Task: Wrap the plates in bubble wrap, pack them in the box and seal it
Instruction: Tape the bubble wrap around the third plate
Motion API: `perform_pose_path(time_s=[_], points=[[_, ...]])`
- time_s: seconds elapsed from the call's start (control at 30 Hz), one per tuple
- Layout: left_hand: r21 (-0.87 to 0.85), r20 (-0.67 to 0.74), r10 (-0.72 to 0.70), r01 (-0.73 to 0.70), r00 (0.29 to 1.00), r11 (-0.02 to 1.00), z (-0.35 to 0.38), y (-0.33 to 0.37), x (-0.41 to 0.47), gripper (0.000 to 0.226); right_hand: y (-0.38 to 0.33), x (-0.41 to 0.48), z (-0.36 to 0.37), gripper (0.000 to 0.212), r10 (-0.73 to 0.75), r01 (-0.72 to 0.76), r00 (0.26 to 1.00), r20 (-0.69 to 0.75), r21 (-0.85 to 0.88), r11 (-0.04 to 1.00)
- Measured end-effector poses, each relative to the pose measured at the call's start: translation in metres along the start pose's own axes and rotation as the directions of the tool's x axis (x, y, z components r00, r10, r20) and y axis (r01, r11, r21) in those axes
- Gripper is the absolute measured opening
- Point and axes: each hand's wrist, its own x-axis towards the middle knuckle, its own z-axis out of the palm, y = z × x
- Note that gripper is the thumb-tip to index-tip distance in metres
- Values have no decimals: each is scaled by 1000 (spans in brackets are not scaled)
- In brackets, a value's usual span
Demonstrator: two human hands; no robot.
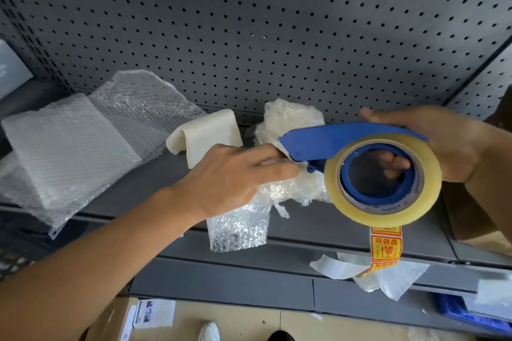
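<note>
The bubble-wrapped bundle (288,124) is apparently being taped: the tape dispenser (346,141) is gripped by the right hand (448,144), its nose touched by the straight-fingered left hand (232,177); tape must next be drawn out.

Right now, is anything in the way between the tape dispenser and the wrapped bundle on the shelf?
Only the left hand, its fingers lying over the wrapped bundle at the nose of the tape dispenser. Nothing else visible intervenes.

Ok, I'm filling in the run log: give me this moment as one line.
right hand: holds tape dispenser | left hand: at dispenser mouth, grip unclear | bubble-wrapped bundle: on shelf
</note>
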Motion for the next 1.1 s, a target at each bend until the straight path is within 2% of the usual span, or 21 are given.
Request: perform_pose_path(time_s=[0.1,0.2,0.33,0.5,0.63,0.77,0.9,1.1], points=[[-15,-19,-28,28,999,999,4,-1,-7,74,-4,-3,-1,52,-11,11,1000,-25,2,1000],[-32,-31,-81,80,996,996,12,0,-17,87,-8,-8,-5,44,-59,66,994,-95,76,995],[-48,-39,-161,159,986,986,22,10,-25,80,-16,-9,-6,37,-129,173,967,-219,199,965],[-1,-2,-216,216,976,976,27,25,-19,80,-18,1,13,39,-157,227,932,-328,187,956],[30,-13,-288,288,958,957,34,22,-17,86,-10,7,28,43,-144,210,941,-305,194,958],[0,-39,-323,323,946,946,39,18,-20,84,-2,8,29,51,-105,157,974,-201,262,952],[-5,-16,-301,301,953,954,37,14,-20,90,2,5,28,45,-76,115,989,-130,328,938],[7,-22,-264,264,964,964,41,10,-23,79,3,5,25,43,-61,98,992,-112,358,929]])
